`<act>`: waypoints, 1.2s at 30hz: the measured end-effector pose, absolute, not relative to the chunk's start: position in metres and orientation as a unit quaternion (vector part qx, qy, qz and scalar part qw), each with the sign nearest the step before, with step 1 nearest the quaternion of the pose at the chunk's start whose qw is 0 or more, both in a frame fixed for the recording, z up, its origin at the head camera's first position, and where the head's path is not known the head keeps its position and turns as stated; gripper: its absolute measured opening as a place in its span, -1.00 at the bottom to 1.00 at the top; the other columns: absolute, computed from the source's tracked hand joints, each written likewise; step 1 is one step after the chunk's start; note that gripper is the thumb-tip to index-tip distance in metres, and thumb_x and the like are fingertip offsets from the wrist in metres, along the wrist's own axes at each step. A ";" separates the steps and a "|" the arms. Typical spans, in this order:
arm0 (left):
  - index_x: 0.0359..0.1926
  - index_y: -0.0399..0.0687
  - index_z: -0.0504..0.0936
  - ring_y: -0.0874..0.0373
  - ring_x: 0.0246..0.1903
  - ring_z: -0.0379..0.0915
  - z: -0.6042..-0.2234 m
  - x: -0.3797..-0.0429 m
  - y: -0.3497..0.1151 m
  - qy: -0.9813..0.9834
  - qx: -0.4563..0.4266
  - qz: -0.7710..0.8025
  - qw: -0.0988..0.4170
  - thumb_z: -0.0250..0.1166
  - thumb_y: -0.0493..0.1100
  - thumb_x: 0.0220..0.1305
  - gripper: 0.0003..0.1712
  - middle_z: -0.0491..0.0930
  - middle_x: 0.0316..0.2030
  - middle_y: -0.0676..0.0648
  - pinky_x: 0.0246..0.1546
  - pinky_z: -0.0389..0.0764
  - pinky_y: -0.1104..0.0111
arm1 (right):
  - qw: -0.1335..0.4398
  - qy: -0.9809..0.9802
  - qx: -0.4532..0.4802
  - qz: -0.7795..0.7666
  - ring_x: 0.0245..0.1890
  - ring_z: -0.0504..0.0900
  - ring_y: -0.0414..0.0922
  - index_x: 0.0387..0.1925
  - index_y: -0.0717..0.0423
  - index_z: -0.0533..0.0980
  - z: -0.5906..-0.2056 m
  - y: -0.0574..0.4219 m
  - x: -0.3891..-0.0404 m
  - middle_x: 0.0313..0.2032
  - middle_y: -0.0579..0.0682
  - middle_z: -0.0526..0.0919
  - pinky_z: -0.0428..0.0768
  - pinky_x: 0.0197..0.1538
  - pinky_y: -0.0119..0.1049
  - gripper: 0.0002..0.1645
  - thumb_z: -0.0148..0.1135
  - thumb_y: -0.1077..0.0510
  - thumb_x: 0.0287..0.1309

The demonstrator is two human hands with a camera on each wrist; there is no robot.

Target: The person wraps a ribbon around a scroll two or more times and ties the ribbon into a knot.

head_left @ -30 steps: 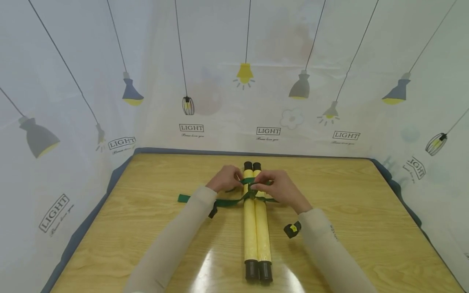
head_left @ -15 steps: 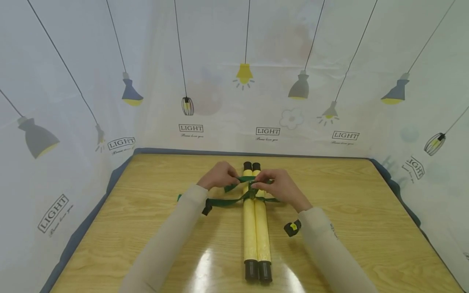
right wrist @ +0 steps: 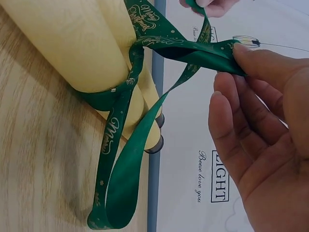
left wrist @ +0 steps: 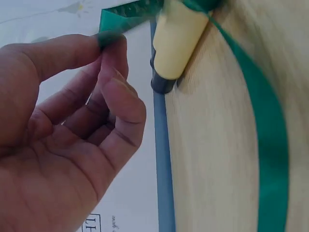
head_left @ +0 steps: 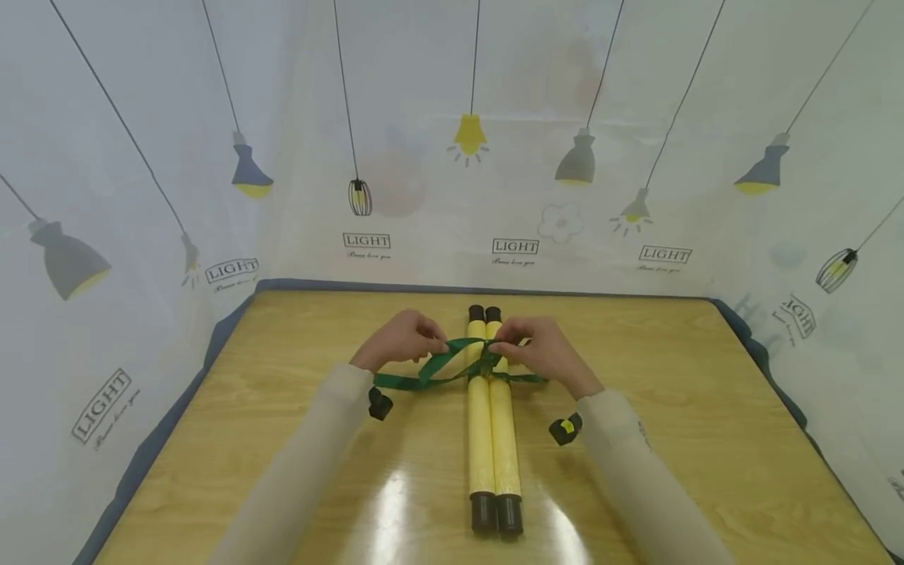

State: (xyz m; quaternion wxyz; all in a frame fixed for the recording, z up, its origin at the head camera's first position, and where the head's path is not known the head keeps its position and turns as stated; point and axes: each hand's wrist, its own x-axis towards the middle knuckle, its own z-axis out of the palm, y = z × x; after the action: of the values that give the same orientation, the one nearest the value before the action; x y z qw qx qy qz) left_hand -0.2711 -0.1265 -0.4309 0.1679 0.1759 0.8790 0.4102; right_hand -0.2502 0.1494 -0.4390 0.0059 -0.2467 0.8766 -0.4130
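Two pale yellow tubes [head_left: 482, 439] with dark end caps lie side by side on the table, pointing away from me. A green ribbon [head_left: 441, 365] with gold lettering is wrapped and crossed around them toward their far end. To the left of the tubes, my left hand [head_left: 402, 341] pinches one length of ribbon between thumb and forefinger; the left wrist view shows that pinch [left wrist: 108, 38]. My right hand [head_left: 544, 351], just right of the tubes, pinches a folded length of ribbon [right wrist: 207, 55] above the crossing. A loose ribbon loop [right wrist: 128, 193] hangs below it in the right wrist view.
The wood-grain table [head_left: 636, 353] has a blue-grey edge at the back and sides. White sheeting [head_left: 424, 157] printed with hanging lamps stands around it. Small black devices sit by each wrist, the left one [head_left: 380, 404] and the right one [head_left: 565, 429].
My left hand has moved away from the tubes to the left, drawing a length of ribbon out with it. The right hand stays in nearly the same place, still pinching ribbon.
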 end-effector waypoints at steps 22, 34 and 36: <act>-0.13 -0.23 0.73 -0.12 -0.34 0.66 -0.453 -0.199 -0.093 0.745 0.115 0.602 0.262 0.34 -0.06 0.29 -0.69 0.71 -0.42 -0.17 -0.19 0.63 0.00 | -0.003 0.881 -0.248 -0.402 -0.39 0.63 -0.14 -0.31 -0.05 0.64 -0.438 0.151 -0.254 -0.39 -0.19 0.69 0.60 -0.35 -0.25 -0.81 0.34 -0.06 0.22; -0.20 -0.28 0.73 0.03 -0.41 0.69 -0.459 -0.182 -0.055 0.695 0.109 0.656 0.273 0.33 -0.12 0.29 -0.74 0.72 -0.34 -0.18 -0.34 0.68 0.21 | -0.018 0.881 -0.276 -0.383 -0.41 0.61 -0.22 -0.35 -0.09 0.64 -0.436 0.149 -0.257 -0.42 -0.23 0.68 0.59 -0.33 -0.27 -0.86 0.34 -0.04 0.23; -0.20 -0.28 0.73 0.02 -0.42 0.69 -0.460 -0.179 -0.048 0.690 0.113 0.660 0.275 0.33 -0.11 0.30 -0.73 0.72 -0.34 -0.18 -0.36 0.69 0.21 | -0.019 0.882 -0.276 -0.381 -0.41 0.61 -0.22 -0.36 -0.09 0.64 -0.437 0.149 -0.257 -0.42 -0.22 0.68 0.59 -0.32 -0.27 -0.85 0.34 -0.04 0.23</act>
State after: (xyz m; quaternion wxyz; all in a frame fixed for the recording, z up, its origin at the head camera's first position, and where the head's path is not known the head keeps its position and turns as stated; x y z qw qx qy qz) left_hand -0.1794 -0.0483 -0.4603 0.2753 0.1127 0.6900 0.6599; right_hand -0.2569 0.1490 -0.4366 -0.0195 -0.2764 0.8820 -0.3811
